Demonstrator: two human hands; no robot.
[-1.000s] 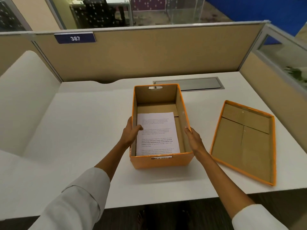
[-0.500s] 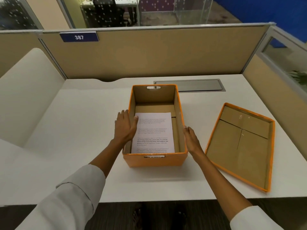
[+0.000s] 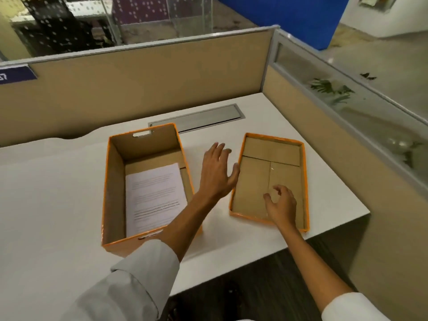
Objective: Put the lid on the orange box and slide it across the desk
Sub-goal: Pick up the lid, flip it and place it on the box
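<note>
The orange box [image 3: 115, 181] stands open on the white desk [image 3: 51, 181], with a printed sheet of paper [image 3: 155, 195] lying inside. Its orange lid [image 3: 257, 172] lies upside down to the right, brown inside facing up. My left hand [image 3: 217, 170] reaches across the box's right wall, fingers spread, thumb touching the lid's left rim. My right hand [image 3: 281, 207] hovers over the lid's near part with fingers curled and apart, holding nothing. My left forearm hides the box's near right corner.
A metal cable flap [image 3: 199, 120] is set into the desk behind the box. Beige partition panels [image 3: 143, 77] wall the desk at the back and right. The desk's near edge runs just below the lid and box.
Both hands have let go of the box sides and moved right to the lid. The view has turned to the right, so box and lid sit further left.
</note>
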